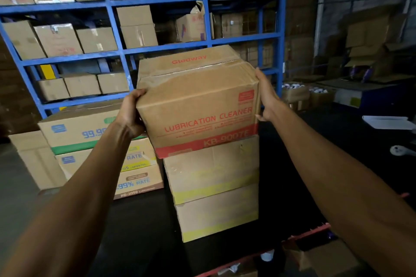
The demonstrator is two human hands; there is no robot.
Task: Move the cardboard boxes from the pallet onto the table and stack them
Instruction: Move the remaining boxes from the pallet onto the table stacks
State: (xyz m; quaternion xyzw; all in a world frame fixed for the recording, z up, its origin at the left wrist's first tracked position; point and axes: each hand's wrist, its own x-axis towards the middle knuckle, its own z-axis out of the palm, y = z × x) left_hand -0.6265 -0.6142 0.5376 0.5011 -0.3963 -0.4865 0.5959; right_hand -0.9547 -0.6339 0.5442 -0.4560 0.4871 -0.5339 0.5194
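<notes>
A tall blue shelving rack [112, 4] fills the background, its bays packed with plain brown cartons. Below it a dark table [144, 227] spreads across the lower half of the view, with a red edge running along its near right side.

On the table stands a stack of two plain cartons with faded yellow bands, the lower carton [219, 211] carrying the upper carton [212, 171]. On top of these sits the lubrication cleaner box [198, 105], brown with red lettering and a red band along its base, slightly skewed so that its left end overhangs the carton beneath it. Whether its base rests fully on that carton or is lifted a little off it is hard to judge from this angle.

To the left, beyond the table's edge, another pile of printed cartons [90, 132] rises, with blue and green markings, apparently the source pile.

The left hand [131, 114] grips the box's left end, fingers curled over the top corner and thumb against the side. The right hand [266, 96] presses flat against the right end, fingers straight and pointing up along the edge, thumb low near the bottom corner.

At the far right of the table lie a white sheet-like object [389, 122] and a small white item [403, 150], well apart from the stack.
</notes>
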